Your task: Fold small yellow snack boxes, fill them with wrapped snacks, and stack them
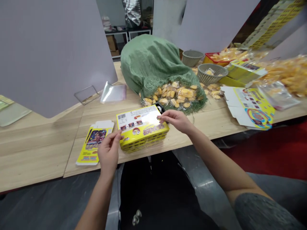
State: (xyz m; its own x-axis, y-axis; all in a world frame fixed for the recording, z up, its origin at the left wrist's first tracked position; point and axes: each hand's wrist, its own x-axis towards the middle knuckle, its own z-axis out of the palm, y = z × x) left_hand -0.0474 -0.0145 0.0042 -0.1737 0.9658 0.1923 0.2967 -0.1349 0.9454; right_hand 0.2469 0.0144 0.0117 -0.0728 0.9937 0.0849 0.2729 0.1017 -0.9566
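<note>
A yellow and white printed box point(141, 118) lies flat on top of a stack of similar yellow boxes at the table's front edge. My left hand point(109, 151) is at the box's left edge, thumb and forefinger pressed together. Over the right part of the box, my right hand point(176, 119) is closed in a pinch. Whatever either pinch holds is too small or too clear to make out. Behind the box's right corner sits a black object point(160, 108), partly hidden. Flattened yellow cartons point(92, 145) lie left of my left hand.
A green cloth sack point(153, 57) spills wrapped yellow pieces point(182, 94) behind the boxes. Clear plastic sleeves point(114, 92) and a wire frame point(86, 95) lie left. Grey baskets point(212, 75), an open flat carton point(249, 107) and piled yellow packets point(287, 73) stand right.
</note>
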